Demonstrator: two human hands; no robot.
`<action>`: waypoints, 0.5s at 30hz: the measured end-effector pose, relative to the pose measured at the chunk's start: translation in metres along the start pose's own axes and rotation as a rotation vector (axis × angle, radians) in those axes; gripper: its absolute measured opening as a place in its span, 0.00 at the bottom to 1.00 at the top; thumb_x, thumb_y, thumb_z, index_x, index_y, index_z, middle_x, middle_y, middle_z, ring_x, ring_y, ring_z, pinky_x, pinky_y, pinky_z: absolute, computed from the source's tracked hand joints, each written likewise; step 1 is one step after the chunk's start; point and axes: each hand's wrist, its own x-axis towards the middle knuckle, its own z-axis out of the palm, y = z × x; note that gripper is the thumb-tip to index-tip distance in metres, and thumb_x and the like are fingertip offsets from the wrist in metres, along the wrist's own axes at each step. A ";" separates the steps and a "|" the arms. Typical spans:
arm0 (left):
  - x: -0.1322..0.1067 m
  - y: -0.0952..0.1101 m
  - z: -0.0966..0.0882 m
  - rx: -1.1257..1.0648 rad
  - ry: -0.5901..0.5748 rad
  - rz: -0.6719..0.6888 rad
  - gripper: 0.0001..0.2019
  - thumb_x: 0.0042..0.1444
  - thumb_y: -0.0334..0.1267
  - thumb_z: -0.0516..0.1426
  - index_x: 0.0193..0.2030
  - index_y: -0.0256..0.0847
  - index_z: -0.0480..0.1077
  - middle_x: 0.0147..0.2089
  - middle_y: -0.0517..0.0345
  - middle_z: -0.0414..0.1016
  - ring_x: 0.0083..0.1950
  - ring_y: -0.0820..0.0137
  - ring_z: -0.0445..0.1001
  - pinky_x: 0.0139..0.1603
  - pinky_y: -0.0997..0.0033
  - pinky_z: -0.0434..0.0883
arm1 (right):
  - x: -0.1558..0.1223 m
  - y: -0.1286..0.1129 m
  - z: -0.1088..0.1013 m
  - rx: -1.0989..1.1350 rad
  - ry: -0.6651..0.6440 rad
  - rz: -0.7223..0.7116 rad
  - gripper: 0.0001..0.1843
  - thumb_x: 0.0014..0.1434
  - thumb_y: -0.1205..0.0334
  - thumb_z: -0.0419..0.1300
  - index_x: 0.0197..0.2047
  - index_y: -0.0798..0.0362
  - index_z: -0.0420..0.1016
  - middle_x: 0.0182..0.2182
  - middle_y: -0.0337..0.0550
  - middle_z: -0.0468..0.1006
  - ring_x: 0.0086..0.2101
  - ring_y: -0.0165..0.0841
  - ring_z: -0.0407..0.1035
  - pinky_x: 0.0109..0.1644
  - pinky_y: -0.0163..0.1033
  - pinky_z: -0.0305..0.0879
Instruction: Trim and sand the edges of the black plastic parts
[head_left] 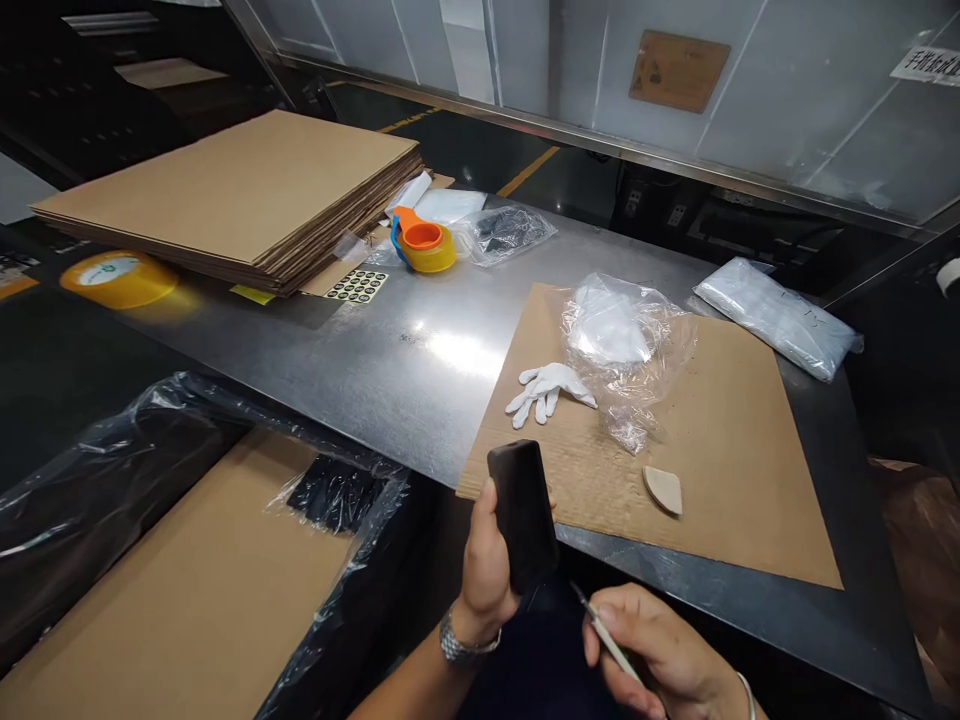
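My left hand (487, 560), with a metal watch at its wrist, grips a black phone (523, 515) upright in front of the table edge. Between the fingers of my right hand (656, 645) is a slim pen-like tool (611, 645) with a pale handle and thin dark tip. The tip points up and left, towards the phone but apart from it. Beyond my hands a cardboard sheet (720, 440) covers part of the metal table. On it lie a white glove (549, 388), a crumpled clear plastic bag (626, 335) and a tan wedge-shaped piece (663, 491).
A tall stack of cardboard (247, 190) stands at the table's far left. Near it are a tape roll (120, 278), an orange tape dispenser (424, 240) and a sticker sheet (358, 286). A wrapped white pack (780, 315) lies back right. Plastic-lined cardboard (172, 580) is at lower left.
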 end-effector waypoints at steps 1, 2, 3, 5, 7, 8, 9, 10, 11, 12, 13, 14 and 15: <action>0.002 0.002 0.002 -0.015 -0.045 -0.054 0.23 0.55 0.52 0.50 0.31 0.31 0.74 0.26 0.50 0.75 0.25 0.71 0.70 0.27 0.72 0.69 | -0.003 -0.001 -0.007 -0.034 0.077 -0.058 0.25 0.59 0.41 0.47 0.32 0.56 0.67 0.10 0.28 0.59 0.09 0.20 0.47 0.12 0.26 0.44; 0.003 0.004 0.004 -0.033 -0.087 -0.110 0.23 0.56 0.51 0.49 0.31 0.32 0.74 0.26 0.51 0.74 0.24 0.72 0.70 0.27 0.73 0.69 | -0.007 -0.004 -0.016 -0.127 0.201 -0.128 0.24 0.61 0.42 0.46 0.34 0.56 0.67 0.12 0.30 0.61 0.10 0.21 0.50 0.14 0.26 0.47; 0.005 0.005 0.005 -0.050 -0.122 -0.163 0.22 0.57 0.50 0.48 0.31 0.32 0.73 0.26 0.51 0.74 0.24 0.72 0.70 0.27 0.73 0.68 | -0.011 -0.007 -0.028 -0.296 0.373 -0.205 0.24 0.62 0.44 0.44 0.36 0.56 0.67 0.14 0.31 0.64 0.12 0.22 0.54 0.16 0.27 0.51; 0.006 0.006 0.006 -0.078 -0.161 -0.243 0.22 0.58 0.48 0.47 0.30 0.32 0.73 0.25 0.51 0.73 0.23 0.72 0.69 0.27 0.73 0.68 | -0.019 -0.013 -0.057 -0.737 0.775 -0.338 0.21 0.64 0.49 0.42 0.39 0.55 0.68 0.21 0.37 0.70 0.19 0.25 0.62 0.22 0.30 0.58; 0.005 0.004 0.007 -0.094 -0.202 -0.318 0.22 0.58 0.47 0.46 0.28 0.32 0.72 0.25 0.50 0.73 0.23 0.72 0.69 0.26 0.74 0.68 | -0.023 -0.016 -0.089 -1.091 1.137 -0.381 0.17 0.64 0.55 0.44 0.43 0.55 0.69 0.27 0.43 0.72 0.25 0.31 0.66 0.27 0.34 0.60; 0.004 0.003 0.007 -0.093 -0.222 -0.355 0.22 0.58 0.47 0.46 0.27 0.32 0.71 0.25 0.50 0.72 0.23 0.72 0.69 0.26 0.74 0.67 | -0.024 -0.017 -0.103 -1.171 1.245 -0.382 0.16 0.63 0.58 0.45 0.44 0.56 0.70 0.30 0.46 0.72 0.28 0.33 0.66 0.29 0.37 0.60; 0.003 0.001 0.008 -0.089 -0.238 -0.386 0.22 0.58 0.47 0.46 0.27 0.32 0.71 0.25 0.50 0.72 0.23 0.72 0.69 0.26 0.74 0.67 | -0.023 -0.016 -0.116 -1.219 1.315 -0.377 0.15 0.62 0.60 0.47 0.44 0.57 0.71 0.31 0.49 0.72 0.30 0.36 0.66 0.31 0.39 0.60; 0.002 -0.001 0.009 -0.081 -0.246 -0.409 0.22 0.58 0.48 0.47 0.28 0.32 0.71 0.25 0.50 0.72 0.23 0.72 0.69 0.26 0.74 0.67 | -0.021 -0.015 -0.125 -1.240 1.351 -0.374 0.15 0.61 0.62 0.48 0.44 0.58 0.72 0.32 0.51 0.71 0.31 0.38 0.65 0.32 0.41 0.59; 0.000 -0.002 0.009 -0.073 -0.250 -0.427 0.22 0.58 0.48 0.47 0.28 0.32 0.71 0.25 0.50 0.73 0.23 0.72 0.70 0.26 0.74 0.67 | -0.018 -0.014 -0.132 -1.275 1.381 -0.379 0.14 0.60 0.64 0.49 0.43 0.59 0.73 0.32 0.51 0.70 0.32 0.39 0.64 0.33 0.42 0.59; -0.001 -0.004 0.009 -0.066 -0.250 -0.438 0.22 0.58 0.48 0.47 0.28 0.32 0.72 0.25 0.50 0.73 0.23 0.72 0.70 0.26 0.74 0.67 | -0.016 -0.012 -0.134 -1.310 1.403 -0.388 0.14 0.59 0.64 0.50 0.43 0.60 0.73 0.32 0.52 0.69 0.33 0.41 0.63 0.34 0.44 0.58; -0.002 -0.005 0.010 -0.062 -0.249 -0.448 0.21 0.58 0.48 0.47 0.29 0.33 0.72 0.25 0.50 0.73 0.23 0.72 0.70 0.26 0.74 0.67 | -0.014 -0.011 -0.134 -1.340 1.420 -0.402 0.14 0.59 0.63 0.51 0.43 0.61 0.74 0.32 0.53 0.69 0.34 0.42 0.63 0.35 0.45 0.58; -0.002 -0.006 0.010 -0.059 -0.248 -0.455 0.21 0.57 0.48 0.47 0.28 0.33 0.71 0.25 0.50 0.73 0.23 0.72 0.70 0.26 0.74 0.67 | -0.012 -0.011 -0.129 -1.364 1.433 -0.419 0.15 0.59 0.63 0.52 0.44 0.61 0.74 0.34 0.55 0.69 0.36 0.44 0.62 0.36 0.47 0.58; -0.003 -0.007 0.010 -0.055 -0.249 -0.463 0.21 0.57 0.48 0.47 0.28 0.33 0.71 0.24 0.50 0.73 0.23 0.72 0.71 0.27 0.74 0.67 | -0.012 -0.012 -0.121 -1.386 1.443 -0.439 0.16 0.59 0.62 0.52 0.45 0.61 0.73 0.35 0.55 0.68 0.37 0.44 0.62 0.37 0.48 0.58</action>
